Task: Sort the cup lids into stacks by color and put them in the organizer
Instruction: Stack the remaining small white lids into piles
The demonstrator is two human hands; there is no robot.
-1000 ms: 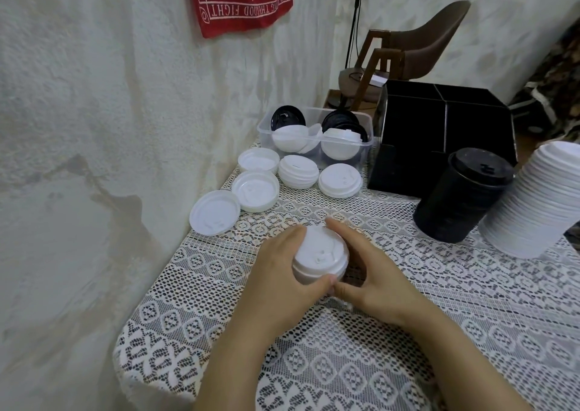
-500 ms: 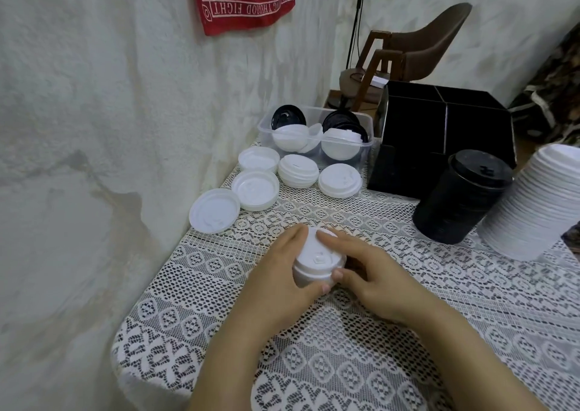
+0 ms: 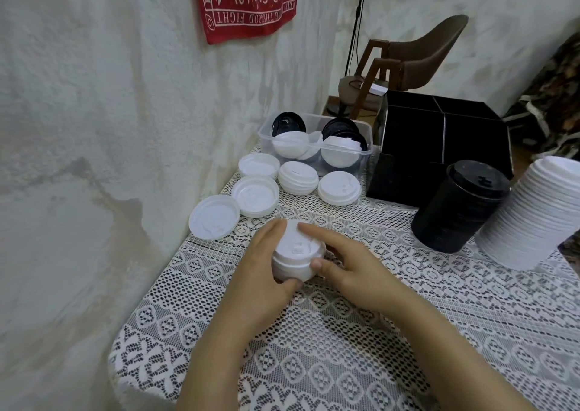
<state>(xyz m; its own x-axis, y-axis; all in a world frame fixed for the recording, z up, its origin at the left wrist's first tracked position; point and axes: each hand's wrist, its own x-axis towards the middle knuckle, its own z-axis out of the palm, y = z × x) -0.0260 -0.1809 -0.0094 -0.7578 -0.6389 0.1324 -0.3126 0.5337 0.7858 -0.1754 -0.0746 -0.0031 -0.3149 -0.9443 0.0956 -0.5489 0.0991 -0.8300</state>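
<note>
Along the bench's left edge, loose white lids (image 3: pixel 214 212) left lying. Toward the middle, gripping the small white stack (image 3: pixel 295 250) with the left hand (image 3: pixel 260 272), fingers curled round. With the right hand (image 3: pixel 357 269), no longer cupping its side but pinching, forefinger now pressed on top, thumb at the rim. Probably seating lids down, with the black organizer (image 3: pixel 439 147) at the far edge still to reach.

Before you, a short white stack (image 3: pixel 296 253) stands upright. More white lids (image 3: pixel 214 212) lie flat at 11 o'clock. A tall black stack (image 3: pixel 461 209) and a tall white stack (image 3: pixel 530 216) lean at 2. The black organizer (image 3: pixel 439 147) sits at 1.
</note>
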